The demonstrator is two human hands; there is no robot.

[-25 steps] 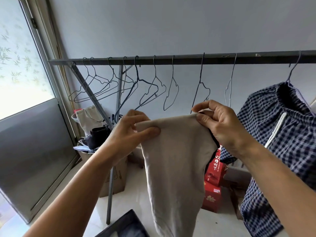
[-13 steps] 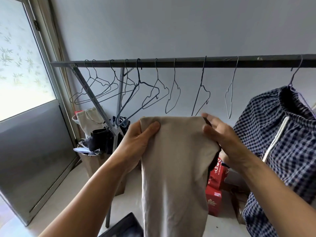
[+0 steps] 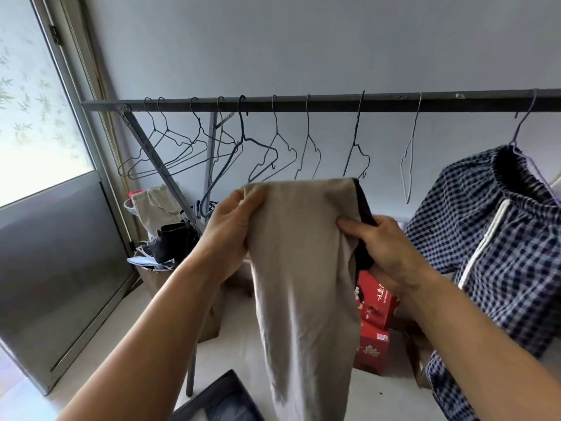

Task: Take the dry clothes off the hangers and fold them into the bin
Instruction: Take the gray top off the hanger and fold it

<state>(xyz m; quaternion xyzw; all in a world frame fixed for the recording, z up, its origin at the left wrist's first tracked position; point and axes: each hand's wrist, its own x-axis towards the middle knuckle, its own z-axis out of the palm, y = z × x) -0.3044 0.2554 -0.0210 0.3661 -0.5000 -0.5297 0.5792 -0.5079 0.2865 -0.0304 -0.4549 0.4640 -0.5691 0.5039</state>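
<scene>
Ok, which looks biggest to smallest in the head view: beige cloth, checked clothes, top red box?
1. beige cloth and checked clothes: alike; cloth nearer, unsure.
2. top red box, partly hidden.

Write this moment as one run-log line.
left hand: grips beige garment top corner | right hand: grips its right edge | checked garment: hangs on rail | bin: on floor below

we see a dark rail (image 3: 334, 102) running along the wall, with a row of empty wire hangers (image 3: 277, 147) hooked on it and a blue checked garment (image 3: 501, 253) hanging at its right end. below, the pale floor (image 3: 243, 344) carries red boxes (image 3: 372, 350) one above the other, a brown cardboard box (image 3: 211, 320) to their left, and a dark bin (image 3: 224, 399) at the near edge.
</scene>
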